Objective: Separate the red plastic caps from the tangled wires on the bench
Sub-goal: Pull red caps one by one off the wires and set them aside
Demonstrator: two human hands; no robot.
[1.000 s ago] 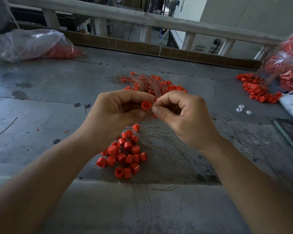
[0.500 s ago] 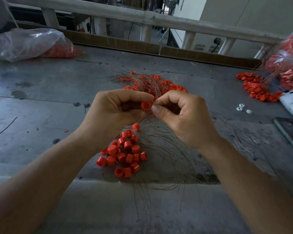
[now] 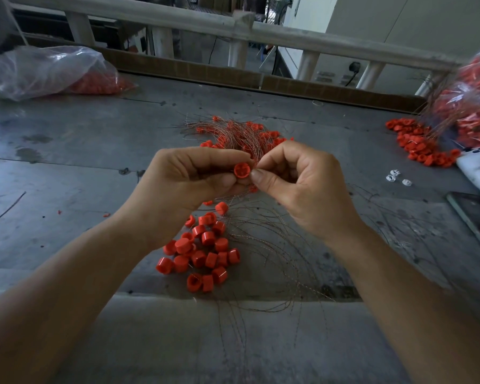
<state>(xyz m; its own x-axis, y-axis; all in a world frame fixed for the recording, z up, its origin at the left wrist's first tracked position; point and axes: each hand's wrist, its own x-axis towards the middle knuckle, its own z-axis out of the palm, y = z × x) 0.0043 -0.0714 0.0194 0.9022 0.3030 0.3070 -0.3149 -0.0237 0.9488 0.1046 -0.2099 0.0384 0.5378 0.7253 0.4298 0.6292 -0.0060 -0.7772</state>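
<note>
left hand (image 3: 183,187) pinches red cap (image 3: 242,171) | right hand (image 3: 299,187) pinches wire (image 3: 255,161) at cap's rim | cap pile (image 3: 205,253) below

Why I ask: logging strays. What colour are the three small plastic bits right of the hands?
Small white plastic bits; head view.

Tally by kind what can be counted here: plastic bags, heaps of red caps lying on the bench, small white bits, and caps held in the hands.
Plastic bags: 2
Heaps of red caps: 3
White bits: 3
Cap in the left hand: 1
Total: 9
</note>
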